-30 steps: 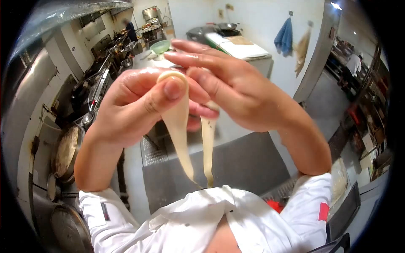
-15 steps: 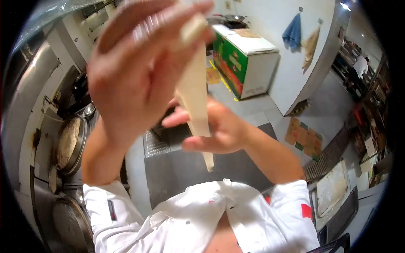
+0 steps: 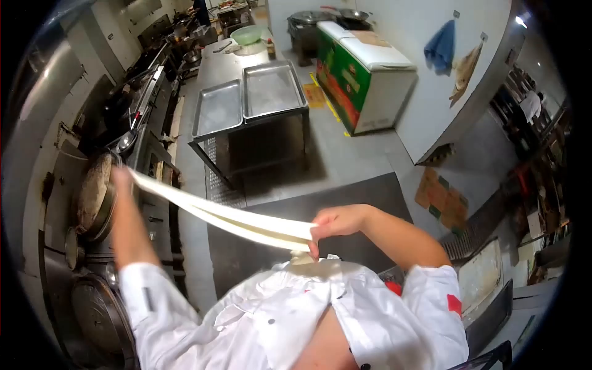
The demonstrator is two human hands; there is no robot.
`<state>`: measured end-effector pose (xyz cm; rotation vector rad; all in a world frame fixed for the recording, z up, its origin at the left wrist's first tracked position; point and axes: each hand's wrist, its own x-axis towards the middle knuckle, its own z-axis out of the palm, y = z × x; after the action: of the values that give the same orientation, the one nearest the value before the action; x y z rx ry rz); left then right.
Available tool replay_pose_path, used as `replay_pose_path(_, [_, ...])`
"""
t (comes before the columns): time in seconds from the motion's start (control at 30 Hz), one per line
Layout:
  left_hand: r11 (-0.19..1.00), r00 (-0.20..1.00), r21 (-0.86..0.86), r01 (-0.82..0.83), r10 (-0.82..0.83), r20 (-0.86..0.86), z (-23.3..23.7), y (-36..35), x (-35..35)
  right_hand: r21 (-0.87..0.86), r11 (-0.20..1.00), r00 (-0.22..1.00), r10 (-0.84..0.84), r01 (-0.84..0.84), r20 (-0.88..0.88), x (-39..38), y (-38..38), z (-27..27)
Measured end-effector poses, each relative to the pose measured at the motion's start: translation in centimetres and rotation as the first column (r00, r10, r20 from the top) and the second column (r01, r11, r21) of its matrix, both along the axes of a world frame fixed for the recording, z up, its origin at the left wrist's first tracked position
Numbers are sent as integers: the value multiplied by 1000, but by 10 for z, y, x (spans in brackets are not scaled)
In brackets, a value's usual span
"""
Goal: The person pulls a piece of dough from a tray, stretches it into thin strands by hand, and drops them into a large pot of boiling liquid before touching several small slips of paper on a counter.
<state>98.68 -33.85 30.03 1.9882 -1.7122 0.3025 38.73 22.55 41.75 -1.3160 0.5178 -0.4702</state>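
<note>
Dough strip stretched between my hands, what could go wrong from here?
The dough strip is pulled long and thin between the left hand and right hand, so it could tear mid-span. Its left end reaches out by the round pan, so hand or dough might brush it.

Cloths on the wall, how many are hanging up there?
2. A blue cloth hangs on the white wall, and a tan cloth hangs just right of it, slightly lower. None seems hidden.

Open floor [image 3: 351, 154] lies free at centre right. The stove line [image 3: 92, 197] crowds the left edge, the desk [image 3: 219, 65] with trays [image 3: 271, 89] blocks upper centre, and the stretched dough [image 3: 228, 219] bars lower centre.
</note>
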Motion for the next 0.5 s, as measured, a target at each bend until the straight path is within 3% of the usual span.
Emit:
replay_pose_path(0.03, [970, 1000, 242, -15, 14, 6, -86, 79, -40, 38, 999, 989, -35, 30, 144, 0, 1, 4])
replay_pose_path(0.07, [837, 940, 546, 30, -209, 269, -173, 126, -70, 162, 981, 925, -161, 111, 343, 7, 4, 13])
replay_pose_path(0.1, [643, 771, 762, 74, -522, 365, -256, 173, -102, 104, 986, 870, -162, 128, 465, 12, -3, 27])
replay_pose_path(0.13, [535, 640, 761, 368, -739, 211, -372, 220, -129, 76, 980, 858, -199, 185, 473, 18, -6, 48])
replay_pose_path(0.17, [319, 822, 857, 405, -538, -188, -286, 307, -210, 58, 970, 844, -234, 236, 482, 25, -5, 68])
replay_pose_path(0.2, [210, 796, 788, 579, -353, -491, -269, 349, -255, 72, 969, 842, -241, 237, 483, 26, -4, 86])
replay_pose_path(0.23, [141, 690, 676, 723, -97, -717, -252, 392, -300, 41, 963, 896, -262, 265, 359, 25, -5, 103])
replay_pose_path(0.27, [130, 535, 537, 834, 51, -843, -225, 404, -337, 10, 958, 932, -283, 288, 227, 23, -5, 113])
replay_pose_path(0.3, [167, 338, 364, 916, 164, -927, -187, 407, -365, 19, 957, 931, -288, 291, 224, 22, -5, 118])
replay_pose_path(0.37, [308, -160, -61, 949, 305, -939, -80, 406, -401, -285, 908, 951, -296, 308, 86, 17, -6, 127])
replay_pose_path(0.4, [351, -374, -266, 898, 290, -881, -18, 408, -403, -432, 854, 949, -314, 291, 20, 16, -6, 131])
replay_pose_path(0.47, [278, -633, -582, 764, 148, -760, 93, 422, -391, -673, 698, 921, -384, 243, -65, 13, -10, 132])
replay_pose_path(0.5, [170, -628, -625, 761, -47, -777, 124, 432, -382, -765, 605, 896, -436, 222, -84, 12, -12, 128])
